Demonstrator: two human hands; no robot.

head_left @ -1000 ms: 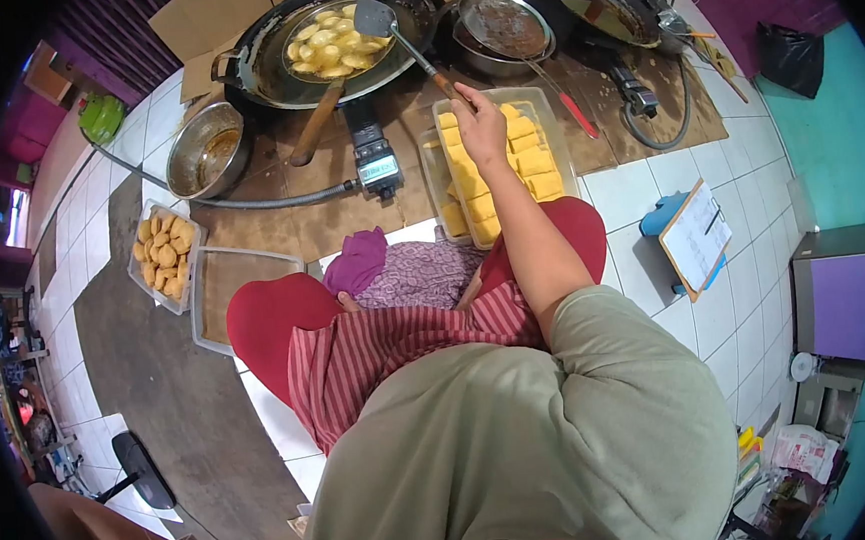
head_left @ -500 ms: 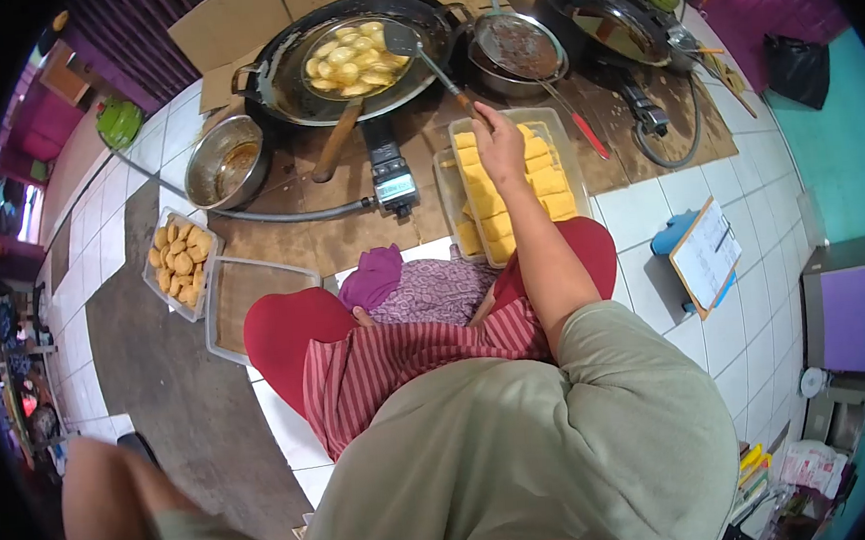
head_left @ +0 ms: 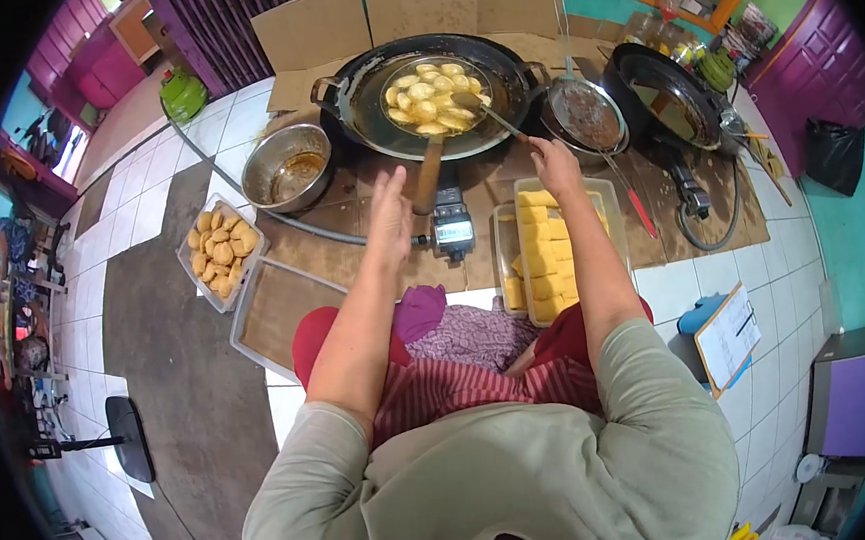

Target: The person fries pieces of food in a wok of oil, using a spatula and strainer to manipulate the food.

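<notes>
My right hand [head_left: 554, 166] is closed on the handle of a spatula [head_left: 500, 122], whose blade is among the yellow pieces [head_left: 423, 93] frying in a large black wok [head_left: 352, 125]. My left hand [head_left: 388, 213] has its fingers stretched out and holds nothing. It is just left of a thick wooden handle [head_left: 427, 175] that sticks out over the wok's near rim. That handle seems to belong to a round strainer under the frying pieces, mostly hidden by oil. Below my right forearm, a plastic container [head_left: 615, 197] holds rows of yellow pieces.
A metal pot [head_left: 287, 168] and a tub of browned pieces [head_left: 222, 250] stand left. A sieve with a red handle [head_left: 641, 210] lies over a bowl to the right, beside a second wok [head_left: 661, 93]. A gas hose [head_left: 320, 235] crosses the cardboard. A clipboard [head_left: 728, 340] lies right.
My left arm has come up from the lower left to the wooden handle. The spatula has moved from the wok's far right into the frying pieces. The view has shifted.
</notes>
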